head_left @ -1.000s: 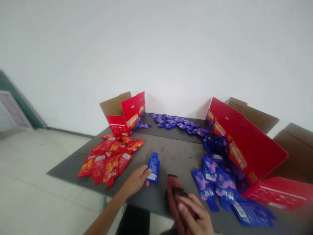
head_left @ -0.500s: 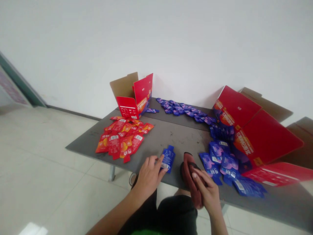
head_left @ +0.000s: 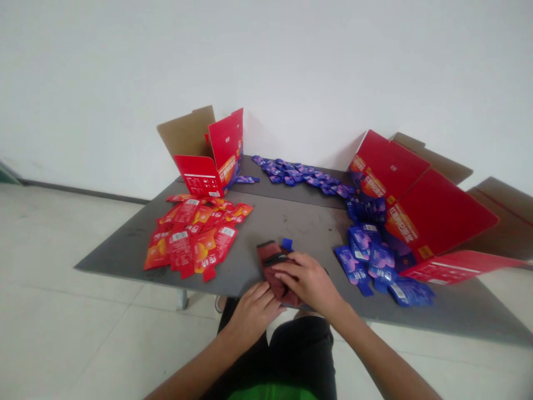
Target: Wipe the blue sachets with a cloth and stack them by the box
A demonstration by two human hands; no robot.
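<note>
My right hand (head_left: 310,280) grips a reddish-brown cloth (head_left: 268,253) with dark trim, fingers closed around its folds. The cloth lies over a blue sachet (head_left: 287,244); only the sachet's spout end shows past it. At the table's front edge, my left hand (head_left: 255,314) rests flat with fingers extended, its fingertips against the lower side of the cloth. Whether those fingertips also touch the sachet is hidden.
Red-orange sachets (head_left: 194,233) lie piled left on the grey table (head_left: 291,219), before an open red carton (head_left: 197,175). More blue sachets (head_left: 370,258) lie right, beside a tilted red carton (head_left: 449,214). A row of blue sachets (head_left: 300,172) runs along the wall.
My right hand has moved left with the cloth, from beside the blue sachet to on top of it. My left hand has shifted slightly down toward the table edge. The view has shifted too.
</note>
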